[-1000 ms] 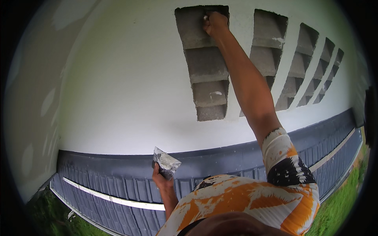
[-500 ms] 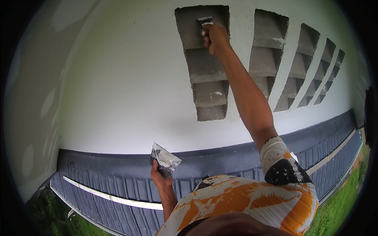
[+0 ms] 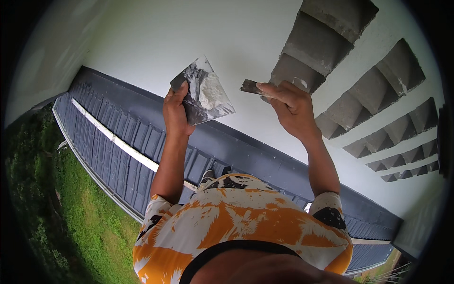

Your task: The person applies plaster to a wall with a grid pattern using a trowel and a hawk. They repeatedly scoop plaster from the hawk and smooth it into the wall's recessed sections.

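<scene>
My left hand (image 3: 177, 112) grips a flat dark plate (image 3: 195, 81) by its left edge, thumb on top. On the plate sits a lump of whitish putty (image 3: 213, 92), with white smears around it. To its right, my right hand (image 3: 294, 105) is closed around a putty knife (image 3: 250, 86) whose dark blade points left toward the plate. A gap lies between blade and plate. Both hands are in front of the white wall (image 3: 142, 42), and the right one is beside a column of grey block openings (image 3: 316, 43).
More columns of grey vent openings (image 3: 373, 90) run along the wall to the right. Below is a dark tiled roof (image 3: 118, 128) with a pale batten (image 3: 116, 139) along it. Grass (image 3: 94, 203) lies beyond the roof edge at lower left.
My right hand has come down out of the top opening with the putty knife, toward the plate. My left hand has raised the plate. The view has turned, bringing more grass in at left.
</scene>
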Motion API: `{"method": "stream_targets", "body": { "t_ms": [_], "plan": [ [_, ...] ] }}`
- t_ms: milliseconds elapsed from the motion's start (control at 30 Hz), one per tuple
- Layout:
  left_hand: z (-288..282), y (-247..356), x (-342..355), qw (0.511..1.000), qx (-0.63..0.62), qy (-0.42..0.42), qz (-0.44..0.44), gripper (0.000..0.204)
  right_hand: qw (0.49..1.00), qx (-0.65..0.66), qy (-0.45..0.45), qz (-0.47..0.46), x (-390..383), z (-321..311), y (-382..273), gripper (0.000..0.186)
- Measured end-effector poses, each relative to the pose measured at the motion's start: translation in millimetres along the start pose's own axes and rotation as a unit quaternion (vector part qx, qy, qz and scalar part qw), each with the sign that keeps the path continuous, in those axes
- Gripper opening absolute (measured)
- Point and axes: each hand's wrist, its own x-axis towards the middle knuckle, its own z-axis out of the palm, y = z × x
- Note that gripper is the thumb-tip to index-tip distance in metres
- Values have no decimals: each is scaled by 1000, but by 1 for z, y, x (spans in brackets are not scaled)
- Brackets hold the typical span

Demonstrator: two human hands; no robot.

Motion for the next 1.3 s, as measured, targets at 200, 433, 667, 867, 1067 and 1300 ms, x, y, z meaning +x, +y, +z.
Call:
{"method": "stream_targets", "body": {
  "t_ms": [200, 433, 667, 867, 1067, 1300],
  "plan": [
    [27, 6, -18, 997, 60, -38, 38, 21, 980, -159, -44, -111, -11, -8, -29, 44],
    [41, 4, -21, 993, 109, -2, 43, 14, 976, -173, -68, -114, -14, -26, -18, 42],
    [43, 1, -25, 994, 100, 38, 5, 22, 958, -196, -183, -105, 1, -44, -20, 41],
    [-2, 4, -21, 992, -50, 114, -14, 30, 938, 305, -26, 165, 21, -76, 21, 24],
    [-52, -27, -46, 984, -17, 156, -84, 30, 912, 245, 281, 169, 108, -125, 28, 31],
    [-88, -25, -83, 969, 13, 232, -89, 33, 909, 90, 352, 203, 200, -147, 69, 35]
  ]
}}
